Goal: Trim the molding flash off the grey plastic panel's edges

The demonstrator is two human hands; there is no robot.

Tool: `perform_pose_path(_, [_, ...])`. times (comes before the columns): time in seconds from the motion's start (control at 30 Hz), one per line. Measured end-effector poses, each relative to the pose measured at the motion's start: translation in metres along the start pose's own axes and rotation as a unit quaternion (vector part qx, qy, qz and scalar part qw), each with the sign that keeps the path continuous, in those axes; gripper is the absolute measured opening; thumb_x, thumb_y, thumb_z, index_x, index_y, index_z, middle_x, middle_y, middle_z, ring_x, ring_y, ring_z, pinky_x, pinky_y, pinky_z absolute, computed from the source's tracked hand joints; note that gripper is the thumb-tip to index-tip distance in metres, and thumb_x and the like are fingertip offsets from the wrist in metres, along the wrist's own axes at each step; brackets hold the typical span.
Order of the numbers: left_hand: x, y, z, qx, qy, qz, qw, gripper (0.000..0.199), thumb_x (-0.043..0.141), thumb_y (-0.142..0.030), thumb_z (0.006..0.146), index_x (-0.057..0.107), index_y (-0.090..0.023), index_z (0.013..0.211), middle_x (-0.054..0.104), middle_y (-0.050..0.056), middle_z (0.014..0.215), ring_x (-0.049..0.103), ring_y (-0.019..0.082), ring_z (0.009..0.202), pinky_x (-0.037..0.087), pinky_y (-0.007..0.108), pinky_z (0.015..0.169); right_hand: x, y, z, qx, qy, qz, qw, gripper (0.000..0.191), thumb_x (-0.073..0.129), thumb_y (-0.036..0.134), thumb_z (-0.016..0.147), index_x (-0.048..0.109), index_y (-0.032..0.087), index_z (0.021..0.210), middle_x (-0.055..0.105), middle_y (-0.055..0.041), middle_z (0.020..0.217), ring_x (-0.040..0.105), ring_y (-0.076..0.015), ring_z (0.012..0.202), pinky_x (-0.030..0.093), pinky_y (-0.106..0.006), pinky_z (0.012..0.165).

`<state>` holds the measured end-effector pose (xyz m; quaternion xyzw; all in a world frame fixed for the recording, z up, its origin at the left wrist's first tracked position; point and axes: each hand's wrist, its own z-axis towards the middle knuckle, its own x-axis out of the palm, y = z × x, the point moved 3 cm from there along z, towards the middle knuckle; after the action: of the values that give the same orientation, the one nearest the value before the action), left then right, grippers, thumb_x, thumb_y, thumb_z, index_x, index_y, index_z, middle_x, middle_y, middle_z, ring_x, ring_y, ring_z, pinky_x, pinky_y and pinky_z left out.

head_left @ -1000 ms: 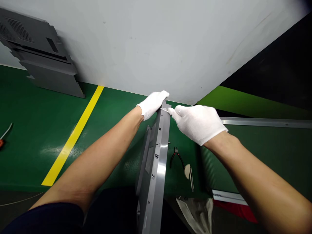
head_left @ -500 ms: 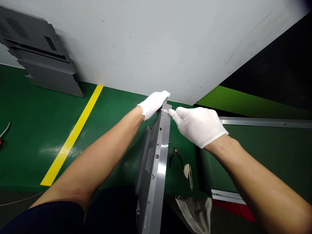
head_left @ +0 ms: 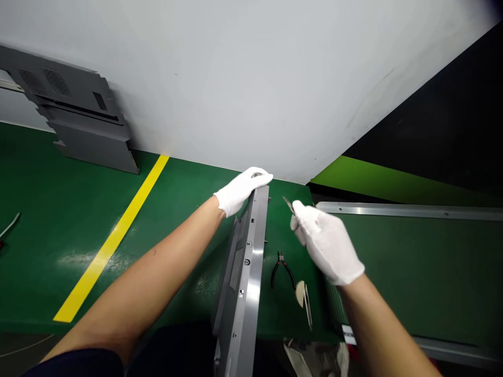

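Note:
A long grey sheet-metal panel (head_left: 249,272) stands on edge in front of me, small holes and slots along its narrow side. My left hand (head_left: 243,189), in a white glove, grips its far upper end, thumb and fingers around the corner. To the right of the panel and apart from it, my right hand (head_left: 328,241), also gloved in white, is closed on a slim knife (head_left: 288,204). Only the thin pointed metal blade shows; its handle is hidden in the glove. Black-handled pliers (head_left: 281,267) lie below, between panel and right hand.
Near the pliers lie a cream half-round piece (head_left: 300,294) and metal tweezers (head_left: 308,309) on the green surface (head_left: 188,235). A grey vented panel (head_left: 90,125) leans on the white wall (head_left: 236,94). A metal-edged green conveyor-like bed (head_left: 424,262) is at right. Yellow tape (head_left: 118,230) crosses the left.
My right hand has drawn the knife off the panel's far end, moving right and toward me. My left hand still grips that end. The view has tilted up slightly.

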<state>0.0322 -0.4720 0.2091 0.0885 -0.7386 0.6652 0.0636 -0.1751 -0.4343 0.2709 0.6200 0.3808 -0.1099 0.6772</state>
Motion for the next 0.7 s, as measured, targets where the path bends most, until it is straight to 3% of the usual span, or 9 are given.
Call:
perform_pose_path(0.13, [0.002,-0.001,-0.021,-0.016,0.033,-0.063,0.997,0.085,0.08,-0.041,0.082,0.039,-0.031,0.155,0.036,0.011,0.164,0.039,0.029,0.147,0.036,0.044,0.12,0.021,-0.021,-0.02,0.088,0.016,0.134,0.987,0.055,0.047,0.068,0.098,0.058,0.022,0.069,0.041,0.0037,0.052,0.036,-0.0135,0.05,0.029,-0.028,0.049])
perform_pose_path(0.27, [0.006,-0.002,-0.046,-0.017,0.045,-0.054,0.997,0.109,0.083,-0.039,0.079,0.016,-0.037,0.165,0.011,0.007,0.175,0.023,0.032,0.157,0.027,0.048,0.127,0.03,-0.033,-0.035,0.104,0.03,0.187,0.976,0.054,0.048,0.067,0.098,0.058,0.022,0.069,0.04,0.0039,0.052,0.034,-0.0131,0.051,0.029,-0.029,0.051])
perform_pose_path(0.47, [0.013,0.003,-0.069,-0.035,0.035,-0.069,0.996,0.121,0.088,-0.041,0.073,0.011,-0.034,0.166,0.017,0.011,0.174,0.028,0.033,0.156,0.03,0.048,0.126,0.02,-0.033,-0.054,0.147,0.016,0.168,0.975,0.051,0.05,0.065,0.097,0.058,0.022,0.07,0.039,0.0036,0.054,0.031,-0.0134,0.05,0.027,-0.029,0.049])
perform_pose_path(0.6, [0.005,0.007,-0.059,-0.058,-0.002,-0.036,0.998,0.118,0.087,-0.045,0.072,0.016,-0.029,0.166,0.016,0.014,0.174,0.023,0.034,0.157,0.027,0.048,0.127,0.026,-0.035,-0.06,0.155,0.054,0.175,0.971,0.05,0.049,0.064,0.097,0.058,0.023,0.071,0.039,0.0028,0.055,0.031,-0.0144,0.05,0.027,-0.03,0.048])
perform_pose_path(0.7, [0.0,0.01,-0.045,-0.067,-0.02,-0.026,0.997,0.112,0.084,-0.051,0.074,0.022,-0.026,0.164,0.029,0.017,0.169,0.036,0.035,0.151,0.032,0.049,0.123,0.033,-0.04,-0.063,0.158,0.055,0.19,0.967,0.051,0.05,0.067,0.096,0.058,0.023,0.073,0.038,0.0034,0.055,0.029,-0.0135,0.049,0.026,-0.029,0.047])
